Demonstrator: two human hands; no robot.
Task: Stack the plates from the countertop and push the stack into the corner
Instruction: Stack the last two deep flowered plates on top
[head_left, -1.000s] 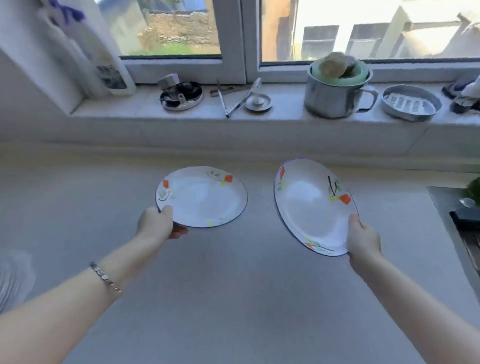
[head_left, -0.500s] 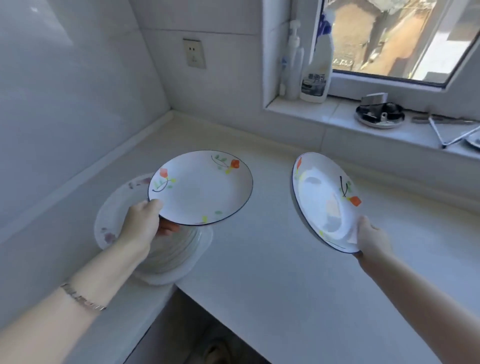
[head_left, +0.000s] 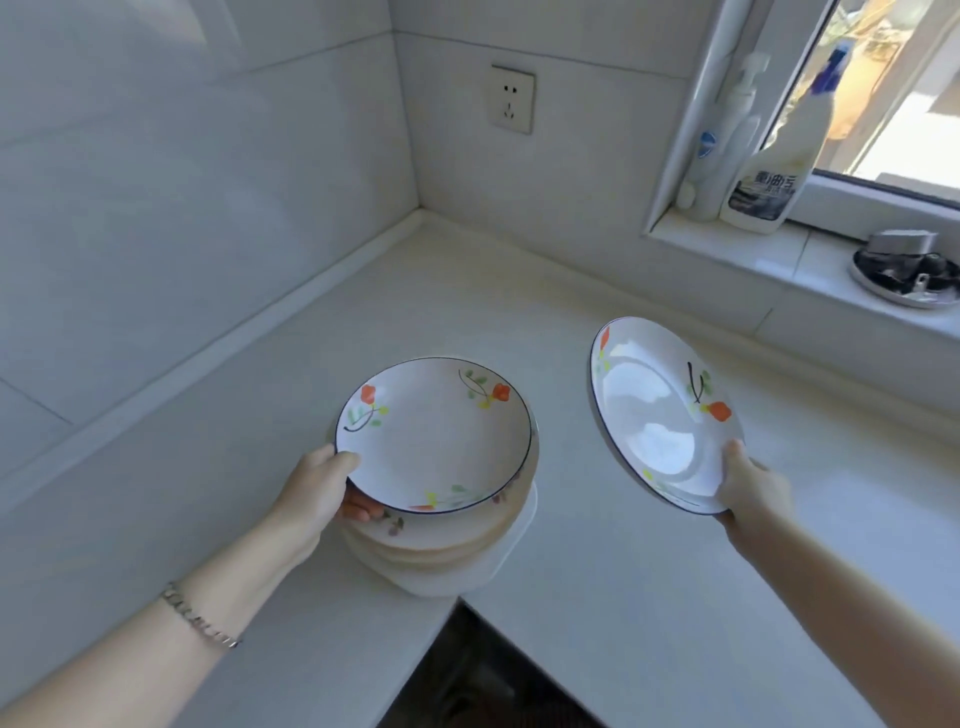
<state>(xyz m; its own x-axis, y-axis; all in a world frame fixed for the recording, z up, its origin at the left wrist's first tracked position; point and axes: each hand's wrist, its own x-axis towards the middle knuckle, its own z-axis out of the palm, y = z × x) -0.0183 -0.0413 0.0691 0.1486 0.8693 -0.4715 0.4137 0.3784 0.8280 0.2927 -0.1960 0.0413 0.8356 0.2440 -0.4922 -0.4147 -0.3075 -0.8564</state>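
Observation:
My left hand (head_left: 319, 486) grips the near-left rim of a white flowered plate (head_left: 434, 434), held level just above a stack of plates (head_left: 441, 551) that stands at the counter's inner edge. Whether the plate touches the stack I cannot tell. My right hand (head_left: 748, 480) holds a second flowered plate (head_left: 660, 410) by its lower rim, tilted up on edge, in the air to the right of the stack. The corner of the countertop (head_left: 421, 218) lies beyond the stack, where two tiled walls meet.
The white countertop (head_left: 597, 571) has an open gap (head_left: 467, 675) just below the stack. A wall socket (head_left: 511, 98) sits above the corner. On the windowsill stand a pump bottle (head_left: 724, 150), a spray bottle (head_left: 774, 171) and a small metal dish (head_left: 904, 270).
The view has swung left from the window to the corner. My left hand has brought its plate over the stack and lowered it; my right hand's plate has followed along, still tilted.

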